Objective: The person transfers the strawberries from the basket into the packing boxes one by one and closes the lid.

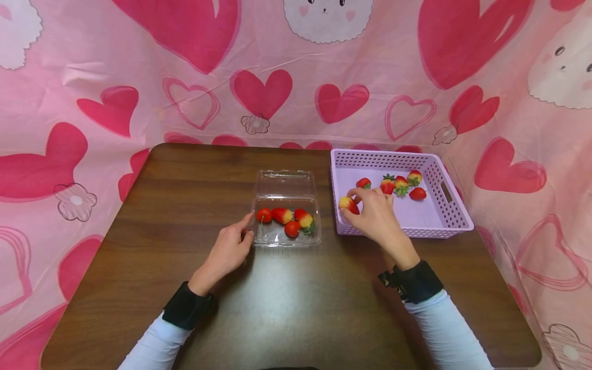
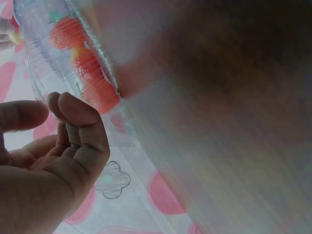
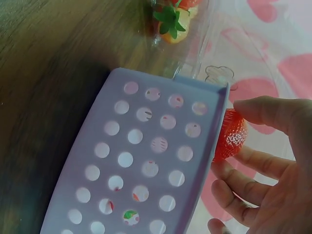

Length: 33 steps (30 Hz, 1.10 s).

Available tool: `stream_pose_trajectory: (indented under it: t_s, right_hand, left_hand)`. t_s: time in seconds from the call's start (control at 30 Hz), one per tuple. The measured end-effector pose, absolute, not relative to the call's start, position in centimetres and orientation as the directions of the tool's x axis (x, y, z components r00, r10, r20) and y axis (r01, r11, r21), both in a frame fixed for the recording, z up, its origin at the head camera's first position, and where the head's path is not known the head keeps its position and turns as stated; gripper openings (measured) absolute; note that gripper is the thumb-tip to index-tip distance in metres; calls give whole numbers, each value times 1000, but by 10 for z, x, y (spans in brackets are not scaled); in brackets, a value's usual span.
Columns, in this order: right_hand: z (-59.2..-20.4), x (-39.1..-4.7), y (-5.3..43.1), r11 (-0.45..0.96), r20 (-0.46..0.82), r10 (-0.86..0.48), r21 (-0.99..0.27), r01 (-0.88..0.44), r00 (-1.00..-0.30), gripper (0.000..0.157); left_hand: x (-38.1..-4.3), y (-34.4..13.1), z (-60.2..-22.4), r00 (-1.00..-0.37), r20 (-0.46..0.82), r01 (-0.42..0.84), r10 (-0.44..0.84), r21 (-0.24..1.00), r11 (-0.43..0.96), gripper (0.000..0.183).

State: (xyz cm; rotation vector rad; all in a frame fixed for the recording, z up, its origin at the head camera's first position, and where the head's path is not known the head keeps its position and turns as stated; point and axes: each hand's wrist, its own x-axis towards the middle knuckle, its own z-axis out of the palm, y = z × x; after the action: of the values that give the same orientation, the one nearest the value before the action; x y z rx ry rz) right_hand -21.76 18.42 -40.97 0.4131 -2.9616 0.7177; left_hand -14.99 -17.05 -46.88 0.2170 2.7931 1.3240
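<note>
My right hand [image 1: 376,213] pinches a red and yellow strawberry [image 1: 349,205] between thumb and fingers, over the left side of the lilac basket [image 1: 450,232]. In the right wrist view this strawberry [image 3: 231,136] shows just past the basket rim. Several more strawberries [image 1: 401,184] lie in the basket. My left hand [image 1: 229,244] has its index finger and thumb at the left side of a clear plastic clamshell box [image 1: 287,241], with its other fingers bent. The box's lid [image 1: 285,183] is folded back, and several strawberries [image 1: 281,215] lie inside.
The box and basket stand side by side on a dark wooden table [image 1: 296,303], with a narrow strip of tabletop between them. A pink cloth [image 1: 305,61] with hearts hangs behind the table and along both sides. Black bands [image 1: 187,305] wrap both wrists.
</note>
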Motion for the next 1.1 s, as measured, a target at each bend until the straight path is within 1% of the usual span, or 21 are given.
stream_pose_trajectory:
  t_s: [0.77, 1.1]
  right_hand:
    - [-408, -212, 162, 820, 179, -314, -444, -362, -932, 50]
    - [-408, -211, 153, 814, 139, -319, -466, -346, -937, 51]
  left_hand:
    - [-148, -171, -469, -989, -18, 78, 148, 784, 616, 55]
    - [-148, -171, -469, -989, -25, 69, 143, 788, 612, 55]
